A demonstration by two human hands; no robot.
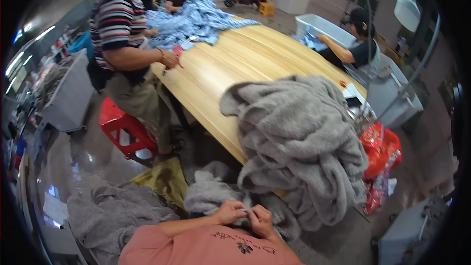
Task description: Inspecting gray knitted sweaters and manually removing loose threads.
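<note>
Left hand point(228, 212) | right hand point(260, 220) | pinching fuzzy grey garment point(216, 194)

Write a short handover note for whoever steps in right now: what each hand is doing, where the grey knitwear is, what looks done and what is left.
Left hand and right hand meet, both pinching one spot on a grey knitted piece on the lap. A large grey pile sits on the wooden table; more grey knitwear lies lower left. Which heap is finished cannot be told. The piece in hand is unfinished.
</note>
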